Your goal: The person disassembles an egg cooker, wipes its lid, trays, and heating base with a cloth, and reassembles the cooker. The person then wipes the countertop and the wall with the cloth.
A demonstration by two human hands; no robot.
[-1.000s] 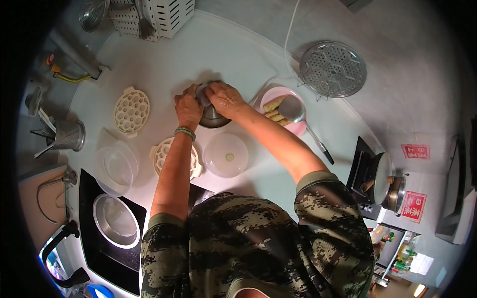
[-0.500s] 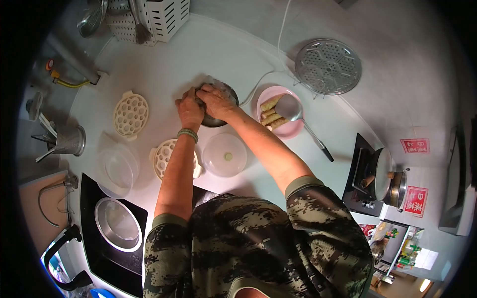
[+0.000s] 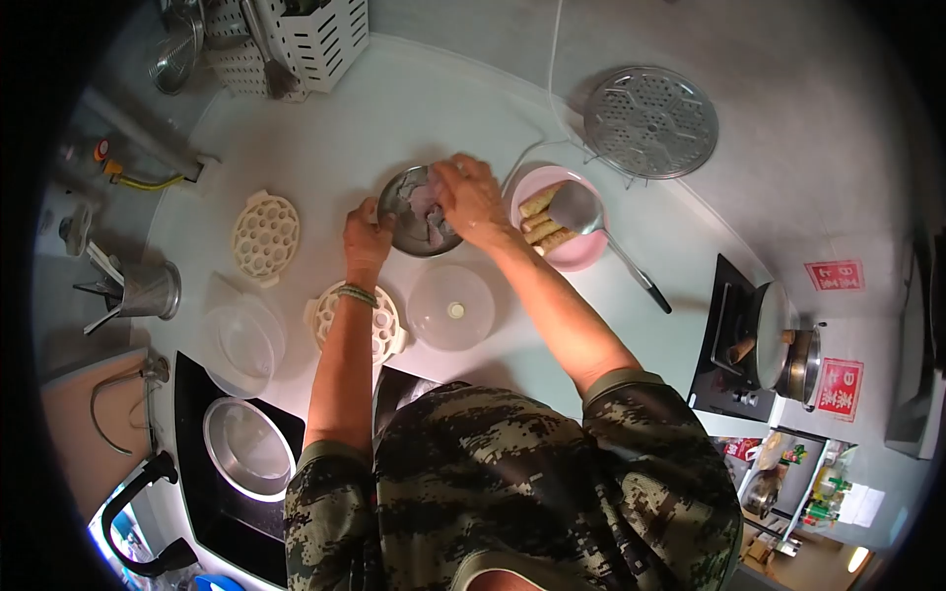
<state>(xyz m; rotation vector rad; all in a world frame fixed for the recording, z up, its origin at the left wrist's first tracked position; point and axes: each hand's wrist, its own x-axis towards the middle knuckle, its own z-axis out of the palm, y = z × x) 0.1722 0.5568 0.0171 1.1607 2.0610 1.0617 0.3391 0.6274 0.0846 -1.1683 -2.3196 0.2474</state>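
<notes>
A round metal bowl (image 3: 402, 232) sits on the white counter with pale, pinkish pieces (image 3: 422, 202) in it. My left hand (image 3: 367, 236) grips the bowl's left rim, its thumb and fingers pressed round the edge. At the bowl's upper right is my right hand (image 3: 473, 197), fingers bent over the rim; what they hold, if anything, is hidden. Nearer me are a frosted round lid (image 3: 449, 307) and a cream perforated disc (image 3: 386, 320), partly under my left forearm. A pink plate (image 3: 583, 258) on the right carries several browned rolls (image 3: 541, 225) and a metal ladle (image 3: 576, 208).
Another cream perforated disc (image 3: 265, 238) and a clear plastic bowl (image 3: 243, 340) lie to the left. The black sink (image 3: 212, 492) holds a metal basin (image 3: 248, 450). A round steamer rack (image 3: 650, 123) leans at the back right wall, and a pan (image 3: 772, 335) stands on the right stove.
My right hand has shifted right and up, away from my left, uncovering the bowl's contents. My left hand has moved slightly down and left to the rim. The view has shifted a little.
</notes>
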